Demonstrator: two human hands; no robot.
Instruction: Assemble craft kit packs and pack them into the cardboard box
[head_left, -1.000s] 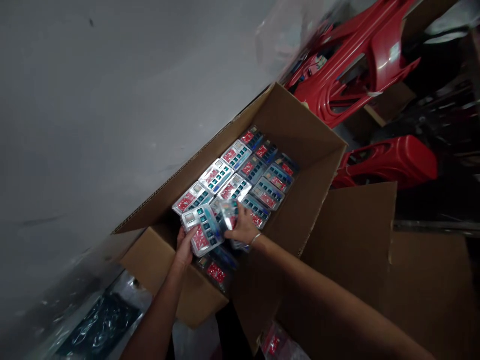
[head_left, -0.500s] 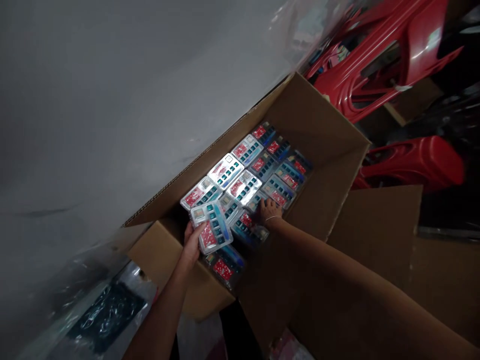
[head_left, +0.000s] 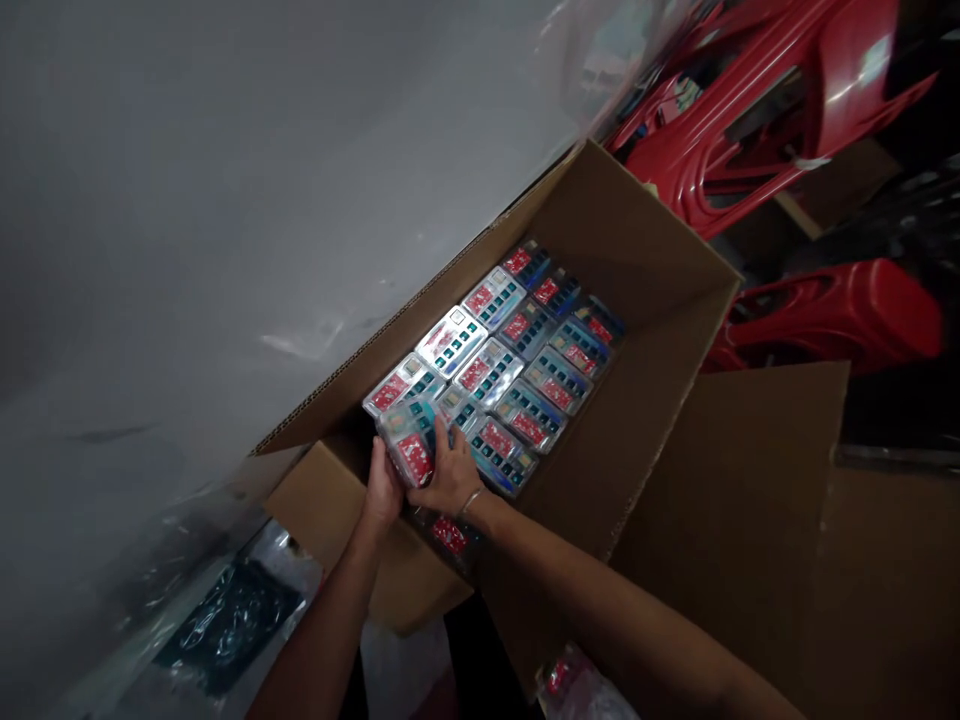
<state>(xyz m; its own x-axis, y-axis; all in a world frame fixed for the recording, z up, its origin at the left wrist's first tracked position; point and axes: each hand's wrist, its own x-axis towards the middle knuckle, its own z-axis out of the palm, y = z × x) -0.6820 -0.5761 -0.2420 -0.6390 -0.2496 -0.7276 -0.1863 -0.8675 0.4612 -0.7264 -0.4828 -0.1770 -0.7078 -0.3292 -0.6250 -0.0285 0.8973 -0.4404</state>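
Live at the near end of the open carton (head_left: 645,250): holding a clear pack (head_left: 415,458) tilted there, just over the carton's contents. Gripping the outer edge with the left hand (head_left: 385,485), with thumb up along the side and fingers tucked out of sight beneath. Reaching across the same pack with the right hand (head_left: 450,475), with fingers spread and thumb by the near edge; cannot tell whether pinching there or only steadying. Cannot tell, either, whether handling a single pack or two stacked. Deeper in the carton, neat rows of flat packs (head_left: 484,372), red and teal under shiny plastic; by the carton's near flap (head_left: 409,585), a darker pack (head_left: 450,535), partly hidden below the right wrist. And here, the risky part: with plastic so slick, likely to slip from that edge grip and drop onto the carton's contents. With such a tilt, liable to catch a corner on the nearest row and shove packs askew, or to scrape the near flap. Squeezed too hard from both sides, apt to flex or pop open. Past the carton's far end, a large red plastic piece (head_left: 847,90).
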